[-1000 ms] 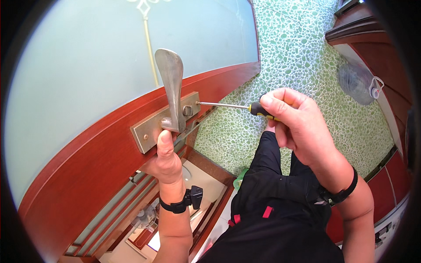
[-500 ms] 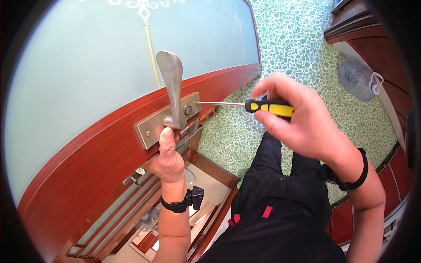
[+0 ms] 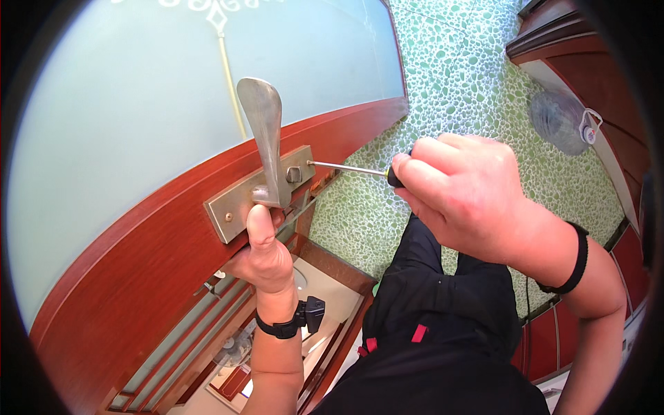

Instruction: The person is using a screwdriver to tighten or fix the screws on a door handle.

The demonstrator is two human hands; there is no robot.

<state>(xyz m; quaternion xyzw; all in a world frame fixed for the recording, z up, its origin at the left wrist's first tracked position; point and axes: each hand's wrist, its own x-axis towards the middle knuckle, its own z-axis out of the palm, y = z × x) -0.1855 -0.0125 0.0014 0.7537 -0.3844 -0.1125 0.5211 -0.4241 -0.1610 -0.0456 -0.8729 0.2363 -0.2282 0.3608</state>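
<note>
Most of the screwdriver [image 3: 360, 169] handle hidden inside the right hand [image 3: 463, 194].

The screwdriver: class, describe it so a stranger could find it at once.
Start at the red-brown wooden door with its frosted glass panel. On its edge sits a brushed metal plate with a lever handle. The thin steel screwdriver shaft meets the plate's right end, gripped by the right hand.
</note>
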